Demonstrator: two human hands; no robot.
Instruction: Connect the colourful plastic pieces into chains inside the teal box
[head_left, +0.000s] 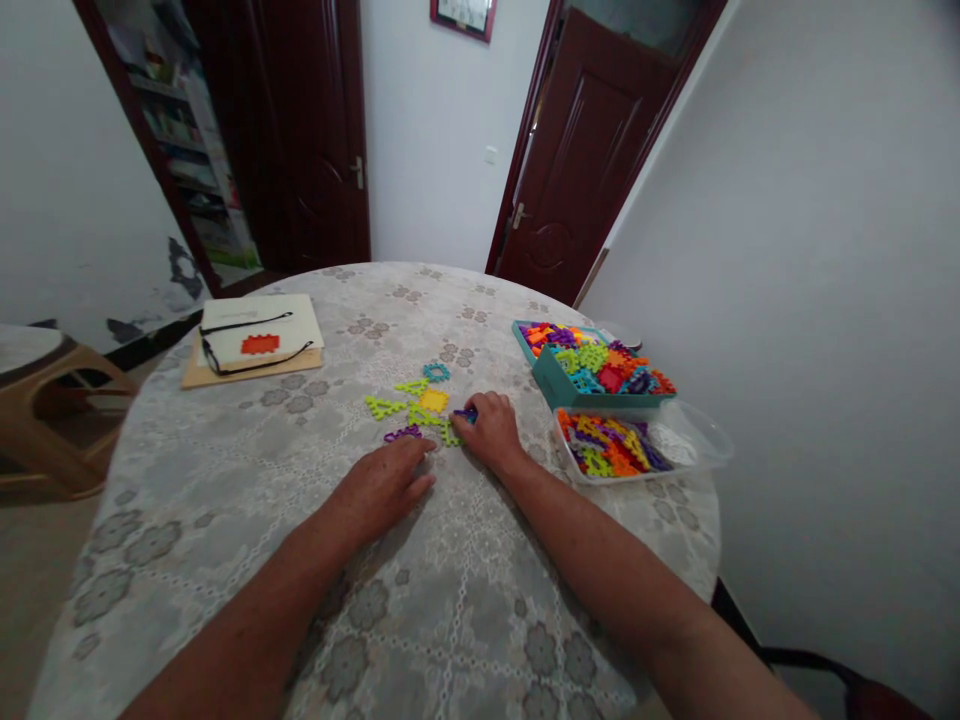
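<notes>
On the patterned tablecloth, several interlocking plastic puzzle pieces lie in a small group: a yellow square (pixel 433 400), lime-green triangular frames (pixel 385 407), a teal open frame (pixel 436 372) and a purple frame (pixel 403 433). My left hand (pixel 386 485) rests on the cloth just in front of the purple frame, fingers loosely extended and apart, holding nothing visible. To its right, my right hand (pixel 491 430) has its fingers closed on a dark blue-purple plastic piece (pixel 468 413), mostly covered by the fingertips. That piece is close to the green ones; whether they touch is unclear.
A teal box (pixel 551 372) and a clear plastic tub (pixel 697 447), both with many colourful pieces, stand on the right. Black-framed glasses (pixel 214 365) and a red-orange piece (pixel 259 344) lie on a book (pixel 300 310) at the left. A stool (pixel 67 420) stands beside the table.
</notes>
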